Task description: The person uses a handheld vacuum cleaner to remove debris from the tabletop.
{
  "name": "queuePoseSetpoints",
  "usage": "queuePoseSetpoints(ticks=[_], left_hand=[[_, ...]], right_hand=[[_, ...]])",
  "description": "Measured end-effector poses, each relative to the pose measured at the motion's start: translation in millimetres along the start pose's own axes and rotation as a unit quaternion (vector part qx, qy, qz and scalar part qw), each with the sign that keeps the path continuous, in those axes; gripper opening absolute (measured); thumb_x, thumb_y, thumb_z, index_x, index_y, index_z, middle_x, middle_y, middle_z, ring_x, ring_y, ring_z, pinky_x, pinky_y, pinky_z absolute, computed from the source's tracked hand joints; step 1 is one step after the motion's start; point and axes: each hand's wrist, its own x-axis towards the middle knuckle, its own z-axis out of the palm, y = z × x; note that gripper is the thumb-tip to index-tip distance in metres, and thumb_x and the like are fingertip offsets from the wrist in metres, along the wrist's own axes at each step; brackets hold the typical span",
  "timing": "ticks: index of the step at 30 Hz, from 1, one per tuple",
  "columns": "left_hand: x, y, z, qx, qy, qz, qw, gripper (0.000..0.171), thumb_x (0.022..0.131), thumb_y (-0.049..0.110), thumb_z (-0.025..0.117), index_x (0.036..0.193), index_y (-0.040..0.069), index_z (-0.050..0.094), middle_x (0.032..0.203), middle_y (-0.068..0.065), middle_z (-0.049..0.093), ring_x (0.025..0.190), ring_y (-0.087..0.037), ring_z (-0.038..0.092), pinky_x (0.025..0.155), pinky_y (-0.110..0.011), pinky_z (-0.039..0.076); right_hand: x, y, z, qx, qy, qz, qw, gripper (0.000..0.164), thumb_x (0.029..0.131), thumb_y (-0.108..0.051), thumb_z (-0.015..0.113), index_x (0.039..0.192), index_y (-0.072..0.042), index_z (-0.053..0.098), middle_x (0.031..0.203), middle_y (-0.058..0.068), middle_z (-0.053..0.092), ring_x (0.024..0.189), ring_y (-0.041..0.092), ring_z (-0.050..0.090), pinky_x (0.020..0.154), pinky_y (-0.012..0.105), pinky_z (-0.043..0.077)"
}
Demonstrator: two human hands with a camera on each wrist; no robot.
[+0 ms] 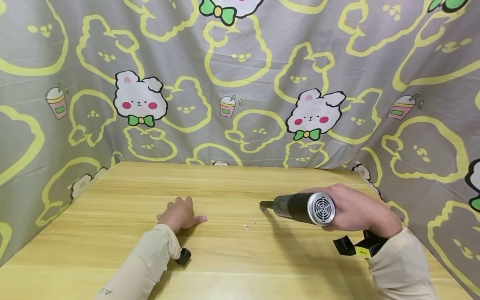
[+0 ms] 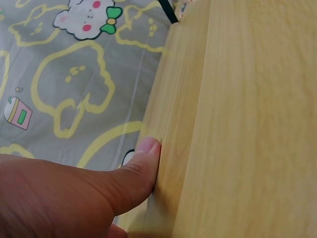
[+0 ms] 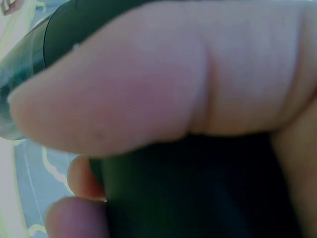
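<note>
My right hand [image 1: 354, 210] grips a black handheld vacuum cleaner [image 1: 298, 207] with a clear front chamber and a round silver vent at its rear. Its narrow nozzle [image 1: 265, 204] points left and down, close over the wooden table. In the right wrist view, the thumb [image 3: 114, 84] lies across the dark body and fingertips show past the handle. Small pale scraps [image 1: 247, 227] lie on the table just left of the nozzle. Further left, my left hand [image 1: 181, 214] rests on the tabletop, holding nothing, its thumb [image 2: 141, 166] stretched out to the side.
The wooden table [image 1: 225, 258] spreads beneath both hands. A grey curtain [image 1: 258, 158] with yellow outlines and white bunnies hangs behind it and along both sides. Black wrist gear [image 1: 365, 246] sticks out under the right wrist, and a black piece [image 1: 183, 256] under the left.
</note>
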Motion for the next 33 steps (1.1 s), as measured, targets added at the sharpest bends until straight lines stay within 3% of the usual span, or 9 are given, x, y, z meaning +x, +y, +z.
queuePoseSetpoints(ticks=[23,33], left_hand=[[-0.2,-0.3,-0.2,-0.003,-0.001,-0.006,1.0,0.091,0.081,0.057,0.066,0.139,-0.005,0.036,0.14,-0.04,0.03,0.125,-0.062,0.024,0.083,-0.086,0.026],[0.0,0.1,-0.1,-0.004,-0.001,-0.001,1.0,0.092,0.08,0.058,0.065,0.139,-0.006,0.035,0.141,-0.04,0.03,0.125,-0.062,0.024,0.083,-0.086,0.025]], right_hand=[[-0.8,-3.8,-1.1,0.033,-0.02,-0.017,0.999,0.078,0.055,-0.006,0.08,0.127,-0.021,0.056,0.095,-0.01,0.067,0.074,0.003,0.058,0.068,0.03,0.053],[0.9,-2.4,0.8,-0.006,0.017,0.0,1.0,0.068,0.064,-0.004,0.076,0.126,-0.024,0.056,0.1,-0.011,0.067,0.08,0.003,0.059,0.071,0.033,0.054]])
